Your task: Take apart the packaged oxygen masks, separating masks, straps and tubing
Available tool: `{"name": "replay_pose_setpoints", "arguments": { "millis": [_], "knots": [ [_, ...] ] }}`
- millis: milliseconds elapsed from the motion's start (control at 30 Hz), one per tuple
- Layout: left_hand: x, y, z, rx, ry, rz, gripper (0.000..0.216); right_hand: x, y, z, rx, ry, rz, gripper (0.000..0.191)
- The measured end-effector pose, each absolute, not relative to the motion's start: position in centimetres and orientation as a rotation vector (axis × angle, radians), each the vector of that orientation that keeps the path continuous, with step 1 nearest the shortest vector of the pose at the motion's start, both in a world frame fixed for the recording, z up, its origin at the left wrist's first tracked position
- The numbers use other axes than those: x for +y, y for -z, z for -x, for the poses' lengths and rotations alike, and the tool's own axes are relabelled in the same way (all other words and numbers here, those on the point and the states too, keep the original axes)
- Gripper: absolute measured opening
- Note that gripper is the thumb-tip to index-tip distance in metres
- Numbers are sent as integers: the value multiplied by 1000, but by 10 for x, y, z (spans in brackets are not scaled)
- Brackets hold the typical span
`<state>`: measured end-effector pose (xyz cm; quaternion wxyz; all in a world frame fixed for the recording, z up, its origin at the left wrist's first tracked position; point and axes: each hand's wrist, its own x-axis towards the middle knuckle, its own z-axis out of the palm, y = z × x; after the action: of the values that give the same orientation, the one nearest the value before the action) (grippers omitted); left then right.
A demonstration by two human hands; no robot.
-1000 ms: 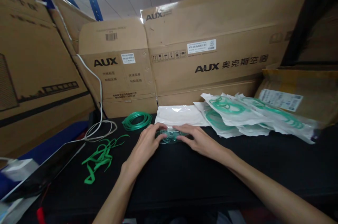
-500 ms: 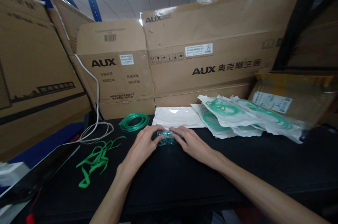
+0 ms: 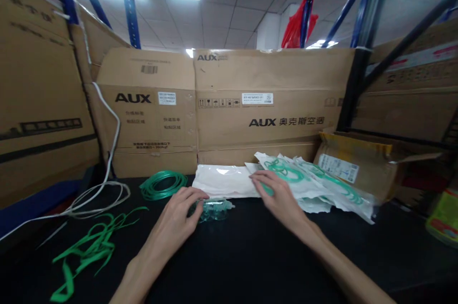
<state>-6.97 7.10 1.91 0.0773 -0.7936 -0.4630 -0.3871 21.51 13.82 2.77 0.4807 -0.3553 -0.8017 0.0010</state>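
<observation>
Cardboard [image 3: 229, 72] backs the black counter [image 3: 243, 261]: filled pouches [image 3: 311, 184] look done; coil [image 3: 161, 195] and straps [image 3: 95, 242] lie loose. My left grip [image 3: 179, 213] pinches the clear piece [image 3: 216, 208] between them; my right grip [image 3: 277, 194], spread, hovers near the pouches.

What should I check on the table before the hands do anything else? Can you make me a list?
1. Left hand at the clear green plastic: ok, its fingers are at the left end.
2. Left hand's grip is firm: cannot tell from this view.
3. Right hand touching the packets with green tubing: cannot tell; it is in front of them.
4. Green straps away from both hands: ok, they lie apart, left of the left hand.
5. Loose green tubing wound up: ok, it lies in a coil.
6. Packets with green tubing laid out separately: not ok, they overlap in a pile.
</observation>
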Motion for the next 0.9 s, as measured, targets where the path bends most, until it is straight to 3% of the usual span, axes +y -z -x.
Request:
{"name": "replay_pose_setpoints", "arguments": {
  "millis": [200, 333, 600, 900],
  "knots": [
    [66, -19, 65, -1353, 1178, 2427, 24, 188, -49, -368, -2004, 624, 1421, 32],
    [66, -19, 64, -1361, 1150, 2439, 23, 202, -47, -429, -2156, 582, 1545, 26],
    [62, -20, 61, -1358, 1129, 2462, 23, 204, -43, -429, -2149, 575, 1668, 11],
    [61, -33, 41, -1411, 1459, 2555, 22, 189, -149, -400, -1840, 729, 1863, 13]
  ]
}}
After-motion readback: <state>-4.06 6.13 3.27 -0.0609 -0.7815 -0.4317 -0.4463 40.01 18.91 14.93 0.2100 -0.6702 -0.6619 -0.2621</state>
